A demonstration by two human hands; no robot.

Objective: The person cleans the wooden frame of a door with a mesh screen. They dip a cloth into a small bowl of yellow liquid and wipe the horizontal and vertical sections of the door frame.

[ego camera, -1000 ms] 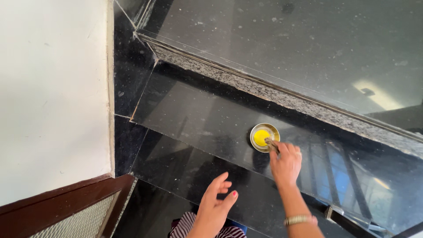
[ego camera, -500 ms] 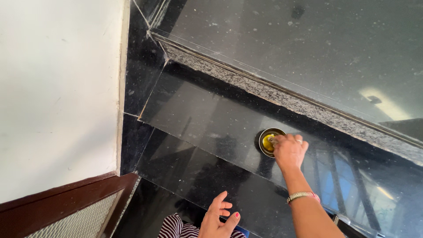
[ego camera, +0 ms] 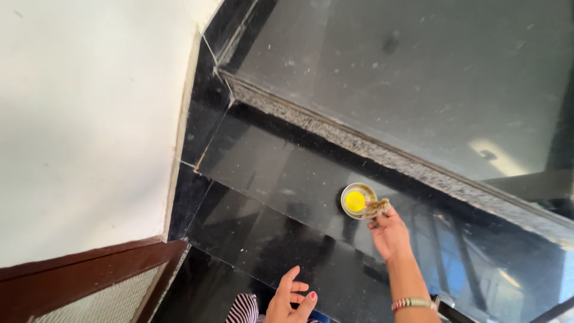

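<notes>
My right hand (ego camera: 390,232) pinches a small brownish wad (ego camera: 378,207) at the right rim of a little round metal bowl (ego camera: 357,200) of yellow liquid, set on the black polished stone step (ego camera: 281,173). My left hand (ego camera: 291,299) hovers nearer, fingers spread, holding nothing, beside the white wall (ego camera: 89,119).

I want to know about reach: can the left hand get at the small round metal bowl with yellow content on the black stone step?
Probably yes: the left hand hangs open and empty, with only bare black stone step between it and the small round metal bowl.
</notes>
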